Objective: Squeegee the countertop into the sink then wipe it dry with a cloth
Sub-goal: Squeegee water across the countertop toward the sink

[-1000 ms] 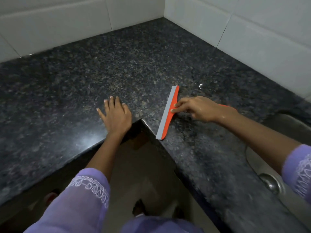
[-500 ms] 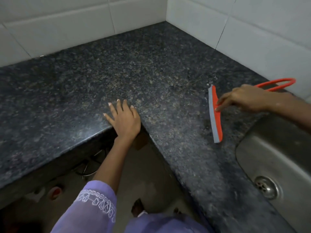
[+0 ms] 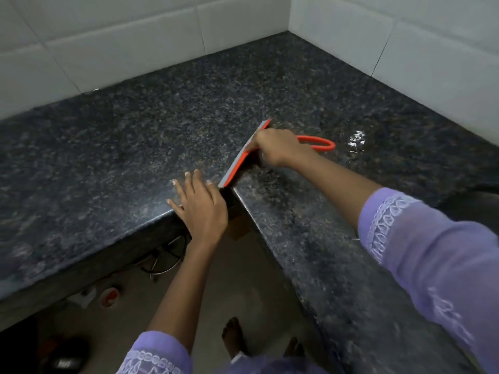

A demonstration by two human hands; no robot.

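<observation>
At the far left, under the overhang of the dark speckled countertop [image 3: 113, 147], the space is dim: a blurred white and red object [image 3: 109, 296] sits on the floor there, and what it is cannot be made out; a thin wire loop [image 3: 164, 261] hangs beside it, partly behind the left forearm. The left hand [image 3: 201, 209] lies flat on the counter at its inner corner, fingers spread and holding nothing, the heel of the palm past the edge. Just right of its fingertips, the lower end of the squeegee [image 3: 237, 164] rests on the stone; its grey blade and orange back run diagonally up and away to the right. The right hand [image 3: 278, 148] is closed around the squeegee where the handle meets the blade, covering that joint, so only the orange loop of the handle shows beyond the knuckles. Farther right, a small bright wet patch [image 3: 356, 140] glints on the counter. The lilac sleeve [image 3: 432, 247] fills the right edge, blurred, and hides the counter behind it. Two bare feet [image 3: 233, 338] show dimly at the bottom.
</observation>
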